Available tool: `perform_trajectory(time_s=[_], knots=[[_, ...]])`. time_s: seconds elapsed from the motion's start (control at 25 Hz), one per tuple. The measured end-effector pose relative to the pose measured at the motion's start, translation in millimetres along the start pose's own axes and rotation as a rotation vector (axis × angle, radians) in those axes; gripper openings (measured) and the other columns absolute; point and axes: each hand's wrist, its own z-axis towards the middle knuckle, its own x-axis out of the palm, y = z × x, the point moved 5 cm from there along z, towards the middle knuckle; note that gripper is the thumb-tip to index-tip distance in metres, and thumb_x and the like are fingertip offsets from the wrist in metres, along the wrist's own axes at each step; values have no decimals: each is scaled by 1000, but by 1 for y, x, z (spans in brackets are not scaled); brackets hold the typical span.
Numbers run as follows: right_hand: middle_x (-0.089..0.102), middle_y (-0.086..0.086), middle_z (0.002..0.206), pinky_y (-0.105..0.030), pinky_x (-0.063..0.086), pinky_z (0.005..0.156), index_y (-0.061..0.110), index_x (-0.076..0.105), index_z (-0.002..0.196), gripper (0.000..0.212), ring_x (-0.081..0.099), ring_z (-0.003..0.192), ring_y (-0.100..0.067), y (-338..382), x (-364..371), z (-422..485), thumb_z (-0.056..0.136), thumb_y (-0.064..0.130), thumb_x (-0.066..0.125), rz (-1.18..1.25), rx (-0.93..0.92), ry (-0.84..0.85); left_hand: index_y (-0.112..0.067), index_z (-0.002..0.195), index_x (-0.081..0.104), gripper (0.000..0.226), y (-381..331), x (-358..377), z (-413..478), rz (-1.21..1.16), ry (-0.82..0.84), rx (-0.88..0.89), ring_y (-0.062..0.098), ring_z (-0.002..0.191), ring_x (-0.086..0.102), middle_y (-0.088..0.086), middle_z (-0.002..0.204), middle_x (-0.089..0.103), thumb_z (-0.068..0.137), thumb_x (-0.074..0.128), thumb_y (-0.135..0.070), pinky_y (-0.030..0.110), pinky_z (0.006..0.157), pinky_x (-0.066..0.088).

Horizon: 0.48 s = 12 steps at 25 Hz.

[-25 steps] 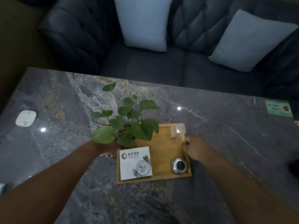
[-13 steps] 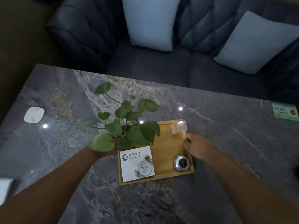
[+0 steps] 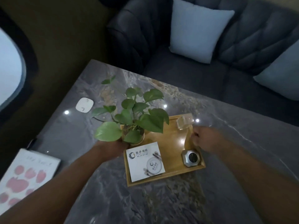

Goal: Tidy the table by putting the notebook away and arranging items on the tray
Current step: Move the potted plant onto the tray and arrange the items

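A wooden tray [image 3: 173,143] lies on the grey marble table [image 3: 226,159]. On it stand a leafy potted plant [image 3: 134,120] at the back left, a clear glass block [image 3: 184,123] at the back right, a white printed card [image 3: 145,160] at the front left and a silver octagonal object [image 3: 191,158] at the front right. My left hand [image 3: 111,147] grips the tray's left edge under the leaves. My right hand [image 3: 204,138] grips the tray's right edge. A notebook with pink strawberries [image 3: 24,178] lies at the table's left edge.
A small white rounded pad [image 3: 84,105] rests on the table behind the plant to the left. A dark tufted sofa [image 3: 202,75] with light cushions [image 3: 199,29] runs along the table's far side. A dark wall stands to the left.
The view has swung left and the strawberry notebook has come into sight at the lower left. Both hands keep their hold on the tray's edges, and the tray looks turned slightly.
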Motion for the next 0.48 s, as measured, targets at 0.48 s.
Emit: perform_trajectory(time_s=[0.48], knots=[[67, 0, 101, -34, 46, 75, 26, 66, 105, 17, 62, 90, -22, 167, -19, 102, 97, 35, 53, -167, -242, -13, -41, 77, 59, 16, 97, -92, -32, 15, -290, -99, 10, 52, 59, -17, 63, 66, 81, 51, -53, 39, 56, 55]])
